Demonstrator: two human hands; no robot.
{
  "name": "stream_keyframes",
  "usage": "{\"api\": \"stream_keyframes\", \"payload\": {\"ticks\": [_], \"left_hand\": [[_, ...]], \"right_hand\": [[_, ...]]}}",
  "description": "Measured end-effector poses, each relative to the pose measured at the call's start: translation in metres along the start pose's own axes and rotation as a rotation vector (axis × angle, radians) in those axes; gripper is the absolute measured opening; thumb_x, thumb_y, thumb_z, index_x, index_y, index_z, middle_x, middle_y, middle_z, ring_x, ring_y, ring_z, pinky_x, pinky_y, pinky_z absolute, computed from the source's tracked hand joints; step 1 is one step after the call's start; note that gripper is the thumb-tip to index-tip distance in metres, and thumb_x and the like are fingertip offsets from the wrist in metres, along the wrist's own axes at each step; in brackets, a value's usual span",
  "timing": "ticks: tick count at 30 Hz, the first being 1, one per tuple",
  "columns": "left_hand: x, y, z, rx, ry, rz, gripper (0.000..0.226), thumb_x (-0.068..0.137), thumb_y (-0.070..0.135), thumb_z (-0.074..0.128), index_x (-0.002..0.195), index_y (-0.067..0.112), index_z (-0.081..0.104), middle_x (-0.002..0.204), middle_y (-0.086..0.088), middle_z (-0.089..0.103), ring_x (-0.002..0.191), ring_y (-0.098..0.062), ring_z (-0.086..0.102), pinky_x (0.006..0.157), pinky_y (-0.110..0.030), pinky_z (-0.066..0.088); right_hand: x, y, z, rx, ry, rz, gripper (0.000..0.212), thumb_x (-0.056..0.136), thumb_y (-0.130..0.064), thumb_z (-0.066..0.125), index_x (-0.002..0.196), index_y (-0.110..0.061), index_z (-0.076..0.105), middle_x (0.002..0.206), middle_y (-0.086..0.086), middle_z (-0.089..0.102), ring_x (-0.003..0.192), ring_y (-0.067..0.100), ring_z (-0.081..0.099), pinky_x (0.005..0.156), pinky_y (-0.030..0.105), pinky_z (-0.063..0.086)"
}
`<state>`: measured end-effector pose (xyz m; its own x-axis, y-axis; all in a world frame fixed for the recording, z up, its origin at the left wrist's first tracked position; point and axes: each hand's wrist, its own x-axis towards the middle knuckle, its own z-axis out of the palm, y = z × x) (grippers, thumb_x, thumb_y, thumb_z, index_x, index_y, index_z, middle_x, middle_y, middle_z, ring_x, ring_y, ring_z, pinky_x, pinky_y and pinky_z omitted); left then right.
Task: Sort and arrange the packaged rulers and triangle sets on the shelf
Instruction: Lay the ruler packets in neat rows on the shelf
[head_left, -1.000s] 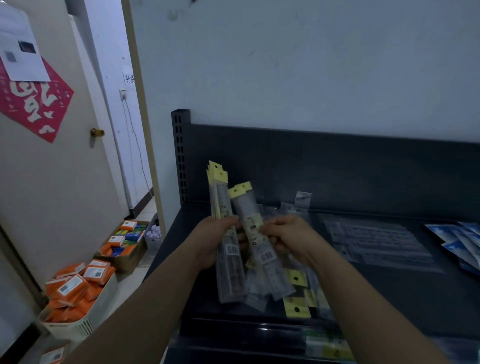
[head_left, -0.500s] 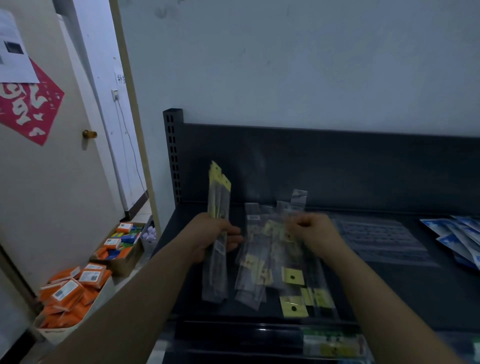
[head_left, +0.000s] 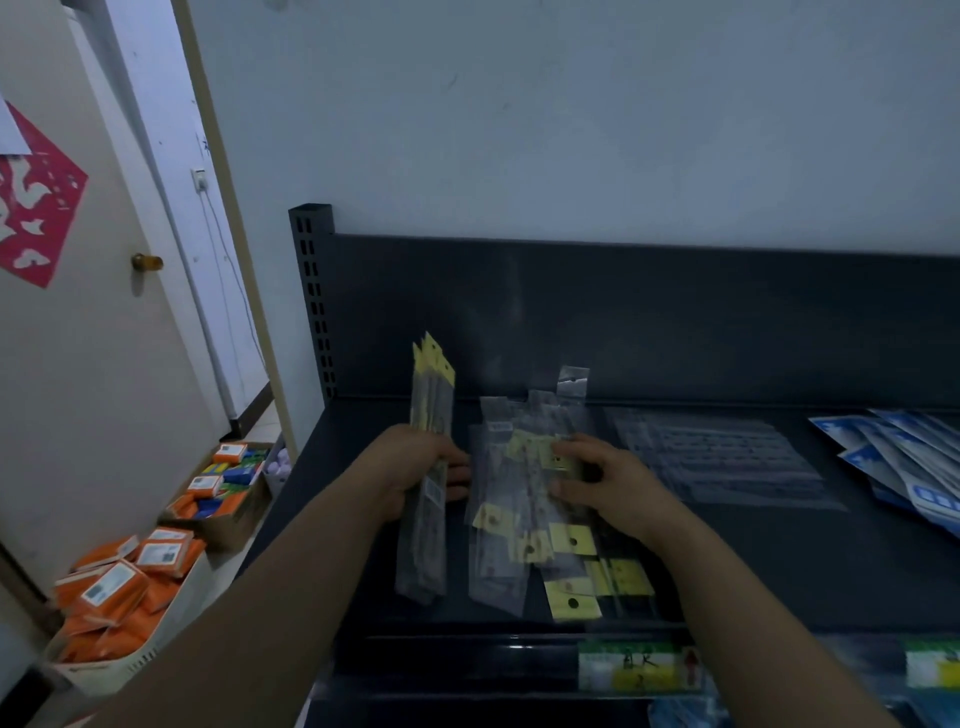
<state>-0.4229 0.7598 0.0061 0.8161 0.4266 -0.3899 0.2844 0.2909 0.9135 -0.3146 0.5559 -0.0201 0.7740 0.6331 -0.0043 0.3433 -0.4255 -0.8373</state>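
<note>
R hand (head_left: 608, 483) off bundle (head_left: 430, 405), now pinching into loose pile (head_left: 498, 525)

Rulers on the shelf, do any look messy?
Yes. The packs at the right hand lie jumbled on the shelf, overlapping, yellow tags pointing both ways. The bundle in the left hand is tidy.

Shelf (head_left: 810, 571), centre to right: dark charcoal grey.
Bundle (head_left: 430, 405), centre: clear sleeves, yellow tops.
Pile (head_left: 524, 519), centre: clear sleeves, yellow tabs, some with a black dot.
Sheets (head_left: 727, 457), right of centre: clear, rows of fine pale print.
Packets (head_left: 914, 467), right edge: blue and white.
Label (head_left: 639, 667), bottom: green, yellow, red arrow.
Boxes (head_left: 124, 587), lower left: orange, white labels.
Cutout (head_left: 36, 208), upper left: red, white shapes.
Door (head_left: 93, 364), left: cream.
Wall (head_left: 571, 130), top: pale grey-blue.
</note>
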Motion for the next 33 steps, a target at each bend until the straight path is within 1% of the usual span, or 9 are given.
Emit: {"api": "stream_keyframes", "payload": {"ticks": [3, 7, 11, 14, 17, 21, 24, 28, 33], "left_hand": [[-0.004, 0.003, -0.010, -0.097, -0.023, 0.035, 0.010, 0.090, 0.005, 0.062, 0.092, -0.005, 0.060, 0.076, -0.014, 0.068, 0.061, -0.018, 0.064, 0.055, -0.031, 0.058], [-0.008, 0.003, -0.008, -0.304, -0.177, 0.093, 0.018, 0.090, 0.023, 0.065, 0.091, 0.006, 0.060, 0.067, -0.003, 0.058, 0.050, -0.011, 0.054, 0.050, -0.024, 0.052], [-0.008, 0.010, -0.008, -0.369, -0.173, 0.114, 0.022, 0.093, 0.032, 0.060, 0.083, 0.013, 0.056, 0.067, -0.001, 0.053, 0.052, -0.012, 0.050, 0.053, -0.027, 0.050], [-0.013, 0.011, -0.012, -0.170, -0.065, 0.094, 0.021, 0.093, 0.029, 0.061, 0.085, 0.009, 0.057, 0.067, -0.004, 0.054, 0.054, -0.014, 0.052, 0.050, -0.026, 0.051], [-0.014, 0.008, -0.015, 0.016, 0.022, 0.034, 0.029, 0.094, 0.029, 0.061, 0.098, 0.001, 0.058, 0.082, -0.012, 0.055, 0.065, -0.018, 0.055, 0.049, -0.027, 0.056], [-0.007, 0.006, -0.022, 0.044, 0.021, -0.008, 0.038, 0.092, 0.026, 0.063, 0.116, 0.000, 0.050, 0.103, -0.017, 0.057, 0.081, -0.026, 0.060, 0.063, -0.038, 0.061], [0.001, 0.004, -0.029, 0.296, 0.114, 0.052, 0.058, 0.089, 0.035, 0.066, 0.131, 0.000, 0.047, 0.110, -0.018, 0.062, 0.090, -0.030, 0.063, 0.070, -0.036, 0.053], [0.009, 0.003, -0.030, 0.569, 0.176, 0.174, 0.042, 0.089, 0.035, 0.066, 0.117, 0.007, 0.053, 0.100, -0.007, 0.060, 0.083, -0.019, 0.058, 0.063, -0.027, 0.045], [0.023, -0.002, -0.037, 1.062, 0.304, 0.165, 0.077, 0.083, 0.059, 0.061, 0.133, 0.004, 0.042, 0.132, -0.018, 0.045, 0.114, -0.032, 0.051, 0.093, -0.038, 0.045]], "right_hand": [[0.000, -0.002, 0.000, 0.087, 0.041, -0.016, 0.038, 0.088, -0.019, 0.066, 0.125, -0.023, 0.059, 0.116, -0.016, 0.046, 0.108, 0.000, 0.042, 0.074, -0.003, 0.038], [0.006, -0.012, 0.004, 0.112, 0.084, -0.101, 0.031, 0.087, -0.021, 0.068, 0.117, -0.029, 0.065, 0.143, -0.008, 0.044, 0.129, 0.007, 0.045, 0.106, 0.027, 0.040], [0.014, -0.026, 0.008, 0.154, 0.003, -0.106, 0.027, 0.085, -0.027, 0.068, 0.112, -0.029, 0.069, 0.117, -0.009, 0.066, 0.107, 0.004, 0.062, 0.097, 0.030, 0.049], [0.019, -0.023, 0.003, 0.191, 0.083, -0.040, 0.024, 0.089, -0.015, 0.064, 0.112, -0.015, 0.069, 0.113, 0.000, 0.068, 0.095, 0.012, 0.066, 0.080, 0.025, 0.056], [0.017, -0.011, -0.002, 0.142, 0.149, 0.026, 0.022, 0.090, -0.009, 0.061, 0.112, -0.009, 0.067, 0.109, 0.002, 0.067, 0.094, 0.015, 0.064, 0.083, 0.027, 0.052], [0.015, 0.004, 0.001, 0.130, 0.189, 0.056, 0.024, 0.090, -0.011, 0.063, 0.114, -0.009, 0.067, 0.112, 0.003, 0.066, 0.098, 0.013, 0.060, 0.079, 0.018, 0.046], [0.014, 0.007, 0.002, 0.136, 0.204, 0.048, 0.024, 0.091, -0.011, 0.062, 0.114, -0.010, 0.066, 0.109, 0.000, 0.065, 0.091, 0.008, 0.059, 0.072, 0.009, 0.044], [0.011, 0.010, 0.002, 0.173, 0.194, 0.062, 0.024, 0.090, -0.007, 0.061, 0.114, -0.010, 0.066, 0.109, 0.001, 0.065, 0.092, 0.010, 0.060, 0.073, 0.010, 0.047], [0.008, 0.010, 0.001, 0.178, 0.181, 0.050, 0.025, 0.089, -0.003, 0.061, 0.110, -0.014, 0.067, 0.109, -0.002, 0.066, 0.095, 0.010, 0.061, 0.082, 0.017, 0.047]]}}
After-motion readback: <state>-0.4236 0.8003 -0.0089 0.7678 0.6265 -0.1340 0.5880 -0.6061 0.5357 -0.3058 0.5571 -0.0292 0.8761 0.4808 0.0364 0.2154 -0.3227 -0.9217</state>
